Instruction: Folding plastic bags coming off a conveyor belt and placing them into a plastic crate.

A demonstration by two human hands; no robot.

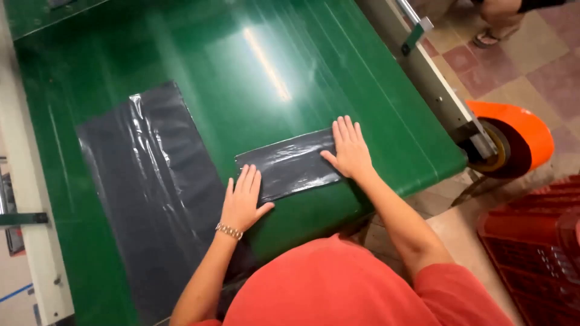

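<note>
Two hands lie flat, fingers extended, gripping nothing. Left hand (243, 202) presses the lower left end of a folded black plastic bag (290, 164) at frame centre; right hand (348, 148) presses its upper right end. Bag rests on green table (272, 66). Larger unfolded black plastic sheet (151, 193) lies left.

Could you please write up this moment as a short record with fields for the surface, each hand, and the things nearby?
Surface: glossy green table
Left hand: flat, palm down on the left end of the folded black plastic sheet
Right hand: flat, pressing its right end
Beside it: larger black plastic sheet, spread flat to the left
Off the table: orange roll at the right edge; red crate on the floor
</note>
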